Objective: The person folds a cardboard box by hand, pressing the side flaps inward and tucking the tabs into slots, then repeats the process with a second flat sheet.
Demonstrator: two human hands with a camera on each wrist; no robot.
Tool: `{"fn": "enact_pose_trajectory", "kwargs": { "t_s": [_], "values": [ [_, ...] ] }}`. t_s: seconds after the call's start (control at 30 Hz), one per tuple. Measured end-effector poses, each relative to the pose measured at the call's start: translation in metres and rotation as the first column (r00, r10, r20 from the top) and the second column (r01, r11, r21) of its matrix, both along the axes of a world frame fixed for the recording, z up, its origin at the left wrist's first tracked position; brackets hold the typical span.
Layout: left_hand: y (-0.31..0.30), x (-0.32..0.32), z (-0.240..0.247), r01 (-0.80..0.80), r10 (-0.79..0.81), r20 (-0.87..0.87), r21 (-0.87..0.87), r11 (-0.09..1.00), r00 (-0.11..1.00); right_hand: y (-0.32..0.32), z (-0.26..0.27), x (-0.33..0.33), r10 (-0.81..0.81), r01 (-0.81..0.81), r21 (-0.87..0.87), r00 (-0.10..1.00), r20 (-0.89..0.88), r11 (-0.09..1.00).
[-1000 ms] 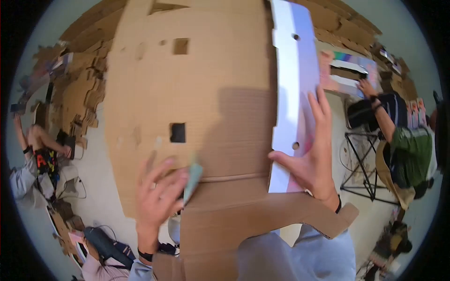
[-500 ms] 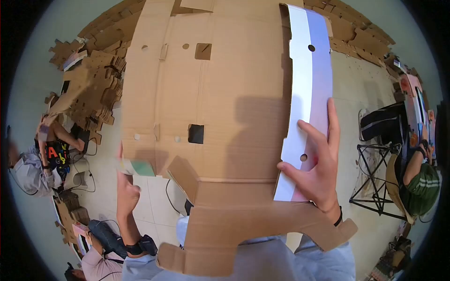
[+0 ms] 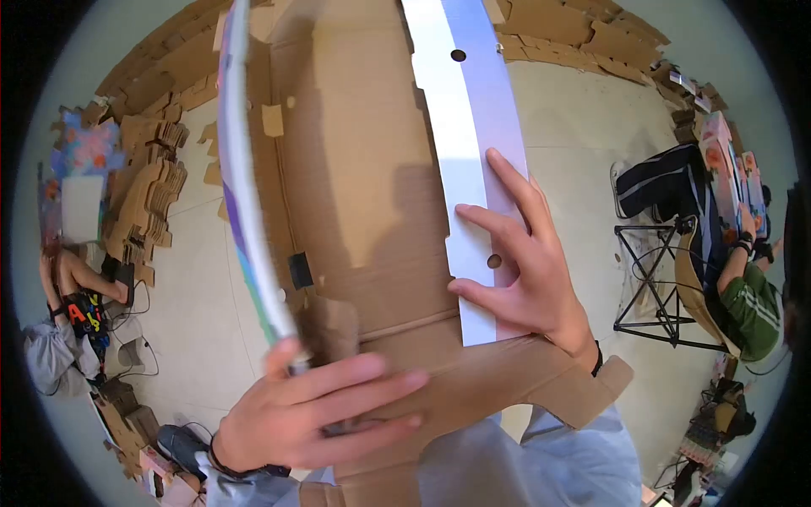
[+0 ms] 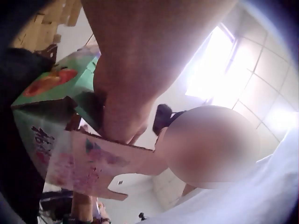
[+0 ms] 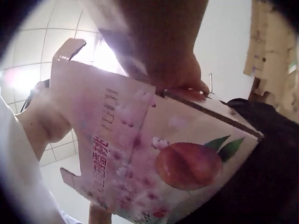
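A partly folded box is held between the two hands.
The left panel is stood up beyond the left hand, whose fingers are stretched out, slightly blurred, over the near flap; the panel's near end is met beside the thumb. The right panel is touched by the right hand, its fingers spread over the white and lilac face, its thumb laid at the inner edge. A dark square is seen ahead of the left hand. Below the right hand, a peach print is shown on the box's outside. Stacked cardboard is seen farther left, a black frame right of the right hand.
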State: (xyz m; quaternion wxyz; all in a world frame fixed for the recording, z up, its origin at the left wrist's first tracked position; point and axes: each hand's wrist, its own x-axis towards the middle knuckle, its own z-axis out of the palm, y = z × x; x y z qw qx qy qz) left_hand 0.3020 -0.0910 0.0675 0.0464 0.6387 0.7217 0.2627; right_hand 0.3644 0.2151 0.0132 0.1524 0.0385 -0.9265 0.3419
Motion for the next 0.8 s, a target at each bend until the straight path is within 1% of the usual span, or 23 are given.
{"fn": "enact_pose_trajectory", "kwargs": {
  "t_s": [0.03,0.07,0.1,0.13,0.17,0.2,0.27,0.3,0.33,0.4,0.43,0.53,0.63,0.73,0.77,0.8],
  "values": [
    [0.011,-0.003,0.002,0.072,-0.071,0.015,-0.072,0.995,0.997,0.0,-0.003,0.001,0.028,-0.029,-0.014,0.998,-0.053,0.999],
    [0.026,-0.003,-0.007,0.087,-0.086,0.022,-0.075,0.993,0.996,0.0,-0.008,0.002,0.055,-0.058,-0.028,0.992,-0.109,0.998],
    [0.043,-0.004,-0.027,0.105,-0.102,0.03,-0.078,0.991,0.994,0.0,-0.013,0.003,0.078,-0.086,-0.04,0.983,-0.165,0.995],
    [0.055,-0.003,-0.04,0.124,-0.121,0.038,-0.081,0.989,0.992,0.0,-0.022,0.006,-0.001,-0.031,-0.185,0.985,-0.171,0.982],
    [0.059,-0.003,-0.042,0.101,-0.116,-0.153,-0.102,0.99,0.981,-0.001,-0.032,0.008,-0.081,0.024,-0.325,0.983,-0.164,0.946],
    [0.059,-0.002,-0.043,0.09,-0.089,-0.109,-0.002,0.996,0.99,-0.003,-0.031,0.008,-0.108,0.043,-0.424,0.986,-0.129,0.905],
    [0.047,-0.004,-0.046,0.053,-0.053,-0.008,0.187,0.981,0.999,-0.008,-0.03,0.007,-0.162,0.089,-0.611,0.985,-0.065,0.786],
    [0.036,-0.007,-0.038,0.047,-0.048,0.009,0.068,0.997,0.999,-0.01,-0.029,0.011,-0.163,0.125,-0.663,0.987,0.004,0.738],
    [0.035,-0.006,-0.033,0.009,-0.011,-0.068,-0.029,1.0,0.998,-0.013,-0.029,0.015,-0.162,0.164,-0.711,0.984,0.071,0.684],
    [0.034,-0.005,-0.028,-0.087,0.038,-0.229,-0.208,0.974,0.973,-0.018,-0.022,0.016,-0.155,0.159,-0.725,0.985,0.073,0.67],
    [0.032,-0.003,-0.034,-0.091,0.033,-0.241,-0.234,0.968,0.97,-0.019,-0.02,0.016,-0.147,0.155,-0.729,0.986,0.075,0.667],
    [0.051,0.008,-0.031,-0.109,0.067,-0.186,-0.227,0.968,0.98,-0.017,-0.024,0.018,-0.135,0.111,-0.718,0.991,0.024,0.687],
    [0.058,0.006,-0.034,-0.115,0.065,-0.231,-0.209,0.971,0.971,-0.007,-0.025,0.025,-0.18,0.194,-0.89,0.975,0.129,0.412],
    [0.059,0.006,-0.035,-0.151,0.116,-0.185,-0.184,0.971,0.976,0.009,-0.041,0.061,-0.09,0.066,-0.968,0.995,0.046,0.242],
    [0.059,0.006,-0.035,-0.155,0.121,-0.187,-0.182,0.971,0.975,0.01,-0.041,0.076,-0.015,0.052,-0.951,0.999,0.05,0.305],
    [0.059,0.006,-0.036,-0.163,0.128,-0.19,-0.181,0.97,0.973,0.031,-0.046,0.097,0.224,-0.204,-0.862,0.969,-0.109,0.464]
  ]
}}
